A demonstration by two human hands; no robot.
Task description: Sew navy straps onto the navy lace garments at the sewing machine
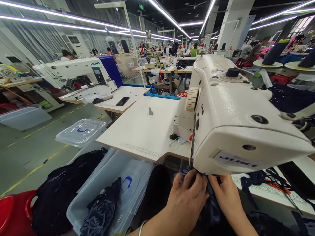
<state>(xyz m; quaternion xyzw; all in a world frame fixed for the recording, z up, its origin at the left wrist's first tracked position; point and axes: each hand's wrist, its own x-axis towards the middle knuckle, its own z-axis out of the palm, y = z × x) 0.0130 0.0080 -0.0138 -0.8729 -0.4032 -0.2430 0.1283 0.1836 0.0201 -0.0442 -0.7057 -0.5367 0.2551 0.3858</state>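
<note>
In the head view, the white sewing machine [236,114] marked JUKI is the landmark. The navy cloth [210,209] lies beneath the near end of the machine's head and hangs down in front of it, toward the person. Just below the machine, the left hand [188,198] has its fingers curled and closed on the cloth, gripping it close to the machine's needle area; a light bangle [141,226] rings that wrist. The right hand [225,191] is beside it under the machine's head, thumb and fingers near the cloth, but the head hides the tips and I cannot tell whether they grip.

Left of the machine spreads a white tabletop [137,127] with a small grey piece [150,111] on it; farther left of the machine, a dark phone [122,101] lies on the next table. Below and left of the machine, a clear bin [85,196] holds a patterned navy garment [104,208], with a pile of dark cloth [55,193] beside the bin. Right of the machine's near end lie dark strips [256,179] and orange-handled scissors [277,186]
</note>
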